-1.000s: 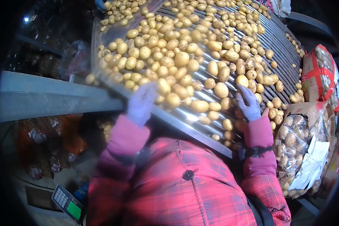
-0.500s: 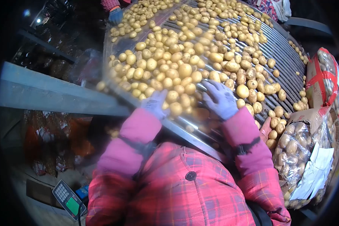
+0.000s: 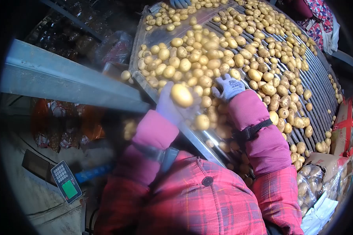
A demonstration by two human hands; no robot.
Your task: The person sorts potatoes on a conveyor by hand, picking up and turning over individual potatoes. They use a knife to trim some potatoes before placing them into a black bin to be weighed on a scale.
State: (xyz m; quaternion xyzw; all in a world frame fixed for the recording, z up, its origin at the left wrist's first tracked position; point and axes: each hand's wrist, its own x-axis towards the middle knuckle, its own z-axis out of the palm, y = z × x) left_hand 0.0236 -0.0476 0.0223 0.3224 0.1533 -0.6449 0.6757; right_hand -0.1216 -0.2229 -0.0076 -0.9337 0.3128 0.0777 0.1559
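Observation:
My left hand (image 3: 169, 105), in a pale grey-lilac work glove, is at the near left edge of the sorting table. A large yellow potato (image 3: 182, 95) sits in its grasp; the hand is smeared by motion. My right hand (image 3: 229, 87), gloved the same way with dark print on its back, rests on the pile of potatoes (image 3: 192, 58) with its fingers apart. Below the hands, several potatoes (image 3: 202, 122) lie over the metal lip (image 3: 208, 150) of the table, some of them blurred.
Metal rollers (image 3: 321, 94) carry more potatoes to the right. A bag of potatoes (image 3: 312, 178) stands at the lower right. Across the left runs a steel beam (image 3: 74, 80), above a scale display (image 3: 66, 182). Another person's blue glove (image 3: 180, 3) shows at the top.
The view has turned, shifting the table rightward. My left hand has come up from among the potatoes with a large one. My right hand stays on the pile, fingers still apart.

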